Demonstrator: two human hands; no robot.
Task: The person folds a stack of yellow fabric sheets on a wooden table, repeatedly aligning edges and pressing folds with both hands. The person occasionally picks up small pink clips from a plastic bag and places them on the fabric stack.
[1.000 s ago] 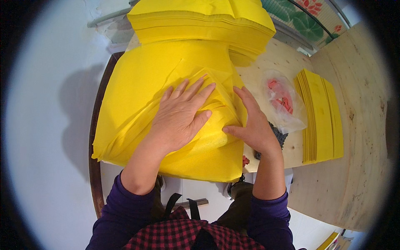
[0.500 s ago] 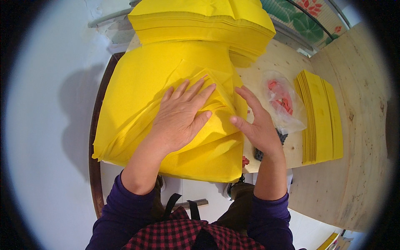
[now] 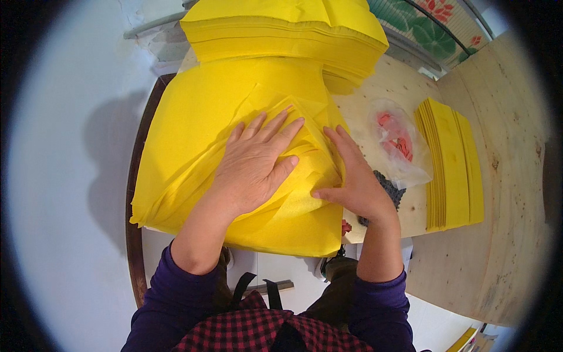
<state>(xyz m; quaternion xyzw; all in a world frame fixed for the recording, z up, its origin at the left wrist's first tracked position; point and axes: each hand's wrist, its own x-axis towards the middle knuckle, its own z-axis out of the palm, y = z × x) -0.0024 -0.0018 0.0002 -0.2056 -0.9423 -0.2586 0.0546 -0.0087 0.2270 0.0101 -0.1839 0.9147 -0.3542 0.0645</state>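
A wide pile of thin yellow sheets (image 3: 193,117), paper or cloth, lies in front of me, its upper sheets folded over and creased in the middle. My left hand (image 3: 255,155) rests flat on the folded sheets, fingers spread. At the pile's right edge is my right hand (image 3: 355,176), thumb and fingers apart, the thumb over the creased sheets and the fingertips by the fold's right side. Neither hand grips anything.
A thick yellow stack (image 3: 287,38) stands behind the pile. To the right, on a wooden board (image 3: 352,108), lie a clear plastic bag (image 3: 404,146) with red pieces inside, a dark grey bumpy thing (image 3: 390,189) and folded yellow bundles (image 3: 448,167). A white wall (image 3: 64,158) rises at left.
My right hand has shifted slightly left and down, its thumb now over the creased sheets. The grey thing shows more behind it. My left hand stays in place.
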